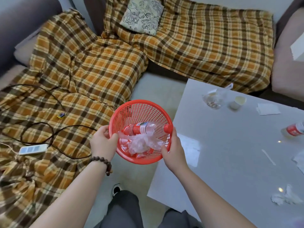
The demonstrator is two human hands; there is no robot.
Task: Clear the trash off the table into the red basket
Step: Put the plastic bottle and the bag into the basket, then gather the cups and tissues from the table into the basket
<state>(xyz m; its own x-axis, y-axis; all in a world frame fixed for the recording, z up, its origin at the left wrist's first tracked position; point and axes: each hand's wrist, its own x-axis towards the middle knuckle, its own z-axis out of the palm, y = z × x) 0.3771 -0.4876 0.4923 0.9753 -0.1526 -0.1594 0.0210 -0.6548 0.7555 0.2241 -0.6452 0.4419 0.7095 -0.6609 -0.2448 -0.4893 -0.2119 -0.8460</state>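
I hold the red mesh basket point(139, 107) in the air, left of the white table point(230, 145). My left hand point(102, 142) grips its left rim. My right hand point(172, 147) is at its right rim, fingers on the crumpled clear plastic bag point(143, 143) inside. An empty bottle point(148, 128) with a red label and cap also lies in the basket. On the table remain a plastic bag of scraps point(214, 98), a paper cup point(236, 102), a napkin point(268, 109), a second bottle point(293, 130), a stick point(268, 157) and crumpled tissues point(283, 197).
A plaid-covered sofa point(82, 71) runs along the left and back, with a patterned cushion point(142, 15), dark cables point(41, 127) and a white remote point(32, 149) on it. My legs and a shoe point(116, 190) are below the basket. A flat paper point(189, 147) lies near the table's left edge.
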